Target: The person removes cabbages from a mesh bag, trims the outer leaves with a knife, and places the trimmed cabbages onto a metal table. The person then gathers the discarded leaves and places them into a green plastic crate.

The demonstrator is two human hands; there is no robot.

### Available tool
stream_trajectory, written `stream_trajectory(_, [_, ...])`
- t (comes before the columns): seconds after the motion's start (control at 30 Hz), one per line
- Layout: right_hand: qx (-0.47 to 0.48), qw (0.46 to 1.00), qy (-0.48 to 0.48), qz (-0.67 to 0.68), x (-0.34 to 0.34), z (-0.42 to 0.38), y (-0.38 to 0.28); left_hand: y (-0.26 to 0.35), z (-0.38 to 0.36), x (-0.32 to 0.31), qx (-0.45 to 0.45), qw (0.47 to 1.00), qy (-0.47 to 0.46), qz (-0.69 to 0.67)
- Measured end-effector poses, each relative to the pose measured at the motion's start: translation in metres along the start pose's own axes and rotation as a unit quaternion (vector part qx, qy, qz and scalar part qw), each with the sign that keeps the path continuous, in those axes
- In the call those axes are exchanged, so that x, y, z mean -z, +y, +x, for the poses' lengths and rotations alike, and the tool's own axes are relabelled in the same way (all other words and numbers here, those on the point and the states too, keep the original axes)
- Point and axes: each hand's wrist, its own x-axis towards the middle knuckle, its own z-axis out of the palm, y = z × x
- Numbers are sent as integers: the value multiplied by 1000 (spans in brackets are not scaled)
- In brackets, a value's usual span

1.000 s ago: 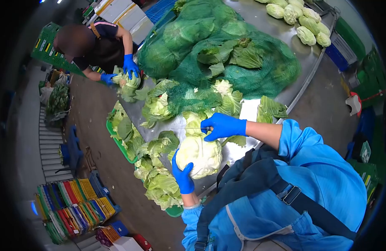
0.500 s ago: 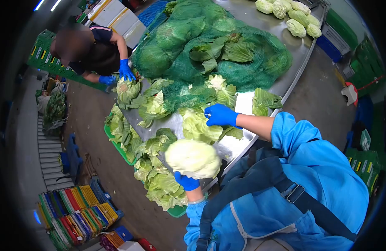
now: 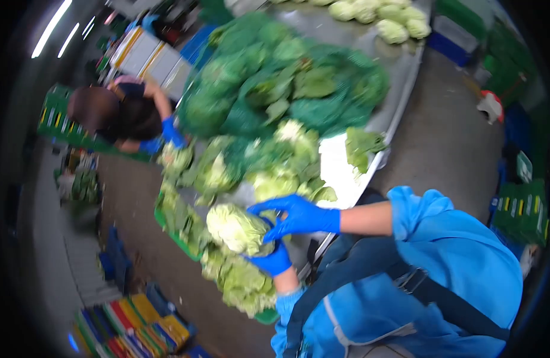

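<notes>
A pale, trimmed cabbage (image 3: pixel 236 230) is held over the near corner of the metal table. My left hand (image 3: pixel 274 260), in a blue glove, cups it from below, the fingers partly hidden under it. Curved against the cabbage's right side is my right hand (image 3: pixel 299 216), also in a blue glove, thumb and fingers spread around its edge. No knife shows in it now. Loose outer cabbage leaves (image 3: pixel 275 182) lie on the table just beyond my hands, and more leaves (image 3: pixel 245 283) fill a green crate below.
A green net (image 3: pixel 227 77) of cabbages covers much of the metal table (image 3: pixel 400 77). Trimmed cabbages (image 3: pixel 394 30) sit at its far end. At left, a co-worker's blue-gloved hands (image 3: pixel 167 137) hold a leafy cabbage. Stacked coloured crates (image 3: pixel 132 325) stand on the floor.
My right hand, which held a small knife over the leaves, has come down to the cabbage. The cabbage has shifted slightly left and turned in my left hand. The view has tilted.
</notes>
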Motion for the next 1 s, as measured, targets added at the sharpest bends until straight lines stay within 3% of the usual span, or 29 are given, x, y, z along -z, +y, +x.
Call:
stream_trajectory(0.07, [-53,995,3,-87,25,-1,-14,-3,-1,-21,55,994,0,-93])
stream_trajectory(0.13, [-132,991,16,-24,60,6,14,-21,2,-42,86,991,-11,-106])
stream_trajectory(0.17, [-261,964,-24,37,88,8,-10,-32,3,-54,103,989,-16,-107])
stream_trajectory(0.27, [-233,940,68,241,143,3,45,-72,10,-96,111,991,-56,44])
stream_trajectory(0.37, [-331,861,126,365,234,-14,75,-111,30,-120,206,964,-123,117])
stream_trajectory(0.47, [-370,760,60,530,335,-44,60,-141,54,-178,233,915,-213,252])
stream_trajectory(0.53, [-296,835,173,431,381,-41,39,-160,79,-198,241,884,-213,338])
stream_trajectory(0.57, [-210,820,354,398,389,-25,27,-172,92,-192,231,876,-209,369])
stream_trajectory(0.6, [-192,826,371,377,438,-27,63,-179,104,-188,283,890,-133,331])
stream_trajectory(0.63, [-133,851,315,399,476,-25,60,-186,113,-181,287,890,-103,338])
stream_trajectory(0.67, [-122,815,337,456,490,-7,20,-193,120,-176,288,891,-68,345])
stream_trajectory(0.77, [37,867,391,307,608,29,50,-205,130,-158,305,877,-28,371])
stream_trajectory(0.8, [-31,853,436,286,643,33,39,-206,130,-157,307,875,-11,374])
stream_trajectory(0.93, [60,756,604,245,739,101,13,-221,149,-147,317,875,36,363])
stream_trajectory(1.0, [115,795,536,262,812,119,27,-230,159,-150,311,871,44,379])
